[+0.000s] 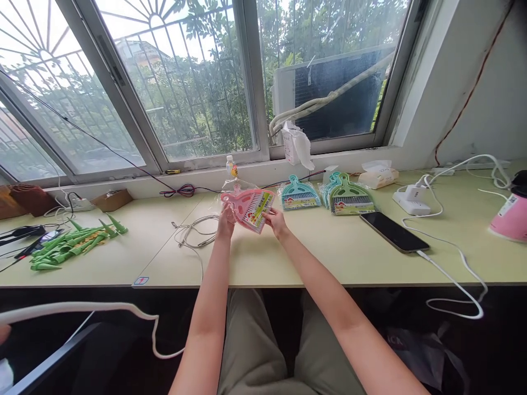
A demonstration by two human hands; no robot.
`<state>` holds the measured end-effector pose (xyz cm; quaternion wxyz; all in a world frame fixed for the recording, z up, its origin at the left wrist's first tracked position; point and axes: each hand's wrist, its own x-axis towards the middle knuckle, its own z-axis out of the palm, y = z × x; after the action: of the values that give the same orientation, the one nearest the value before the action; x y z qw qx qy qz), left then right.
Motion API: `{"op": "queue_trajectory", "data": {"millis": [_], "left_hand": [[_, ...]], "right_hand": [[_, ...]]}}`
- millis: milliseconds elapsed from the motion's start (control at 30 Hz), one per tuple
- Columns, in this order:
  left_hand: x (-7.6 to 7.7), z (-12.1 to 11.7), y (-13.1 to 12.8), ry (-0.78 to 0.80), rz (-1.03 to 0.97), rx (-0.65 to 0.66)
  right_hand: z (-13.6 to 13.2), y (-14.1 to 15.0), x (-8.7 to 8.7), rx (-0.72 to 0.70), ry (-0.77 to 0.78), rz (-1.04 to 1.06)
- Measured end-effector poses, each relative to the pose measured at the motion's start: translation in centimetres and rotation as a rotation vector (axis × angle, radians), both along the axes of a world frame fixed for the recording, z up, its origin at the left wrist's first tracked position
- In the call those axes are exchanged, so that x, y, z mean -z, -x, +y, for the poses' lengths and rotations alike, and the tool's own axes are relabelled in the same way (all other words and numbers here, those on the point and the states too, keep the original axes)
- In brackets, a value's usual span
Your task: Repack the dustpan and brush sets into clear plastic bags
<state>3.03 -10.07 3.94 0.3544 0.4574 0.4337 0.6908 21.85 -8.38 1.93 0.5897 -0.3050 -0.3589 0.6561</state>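
Between my two hands is a pink mini dustpan and brush set (247, 208) in clear wrapping, tilted and lifted over the table. My left hand (226, 220) is closed on its left, handle side. On the lower right edge, by the printed label, my right hand (276, 222) grips it. Beyond my right hand lies a teal dustpan set (300, 195), and to its right a stack of green and teal dustpan sets (349, 195). A coiled pale cable (193, 233) rests to the left of my left hand.
A black phone (394, 232) with a white charging cable lies at right, near a white power adapter (411, 198) and a pink container (510, 216). Green cone-shaped pieces (76, 244) are heaped at left. A small bottle (231, 166) and a tissue pack (377, 174) stand toward the window.
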Motion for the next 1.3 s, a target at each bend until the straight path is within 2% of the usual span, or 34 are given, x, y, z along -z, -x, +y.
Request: {"op": "queue_trajectory", "data": {"millis": [67,133,267,500,633,867,1067,1300], "left_hand": [[-0.2,-0.4,-0.4,-0.039,-0.112,0.217],[-0.4,-0.7,-0.6,-0.06,-0.187,0.311],[-0.1,-0.6,-0.9,-0.034,-0.276,0.276],[1.1,0.2,-1.9,0.201,-0.335,0.268],[1.2,0.2,-1.9,0.2,-0.344,0.266],[1.8,-0.1,-2.5,0.217,-0.135,0.459],[2.1,0.2,-2.0,0.179,-0.067,0.464],[1.7,-0.4,-2.6,0.277,0.218,0.589]], "right_hand": [[0.1,0.1,0.1,0.01,0.002,-0.008],[0.2,0.3,0.3,0.018,-0.005,-0.01],[0.4,0.6,0.6,0.036,-0.038,0.002],[1.0,1.2,1.7,0.16,-0.005,-0.004],[1.2,1.4,2.0,0.174,-0.022,-0.009],[1.2,0.7,1.5,0.281,-0.019,0.037],[0.8,0.7,1.0,0.395,-0.035,0.017],[0.7,0.2,0.9,0.45,0.005,-0.001]]}}
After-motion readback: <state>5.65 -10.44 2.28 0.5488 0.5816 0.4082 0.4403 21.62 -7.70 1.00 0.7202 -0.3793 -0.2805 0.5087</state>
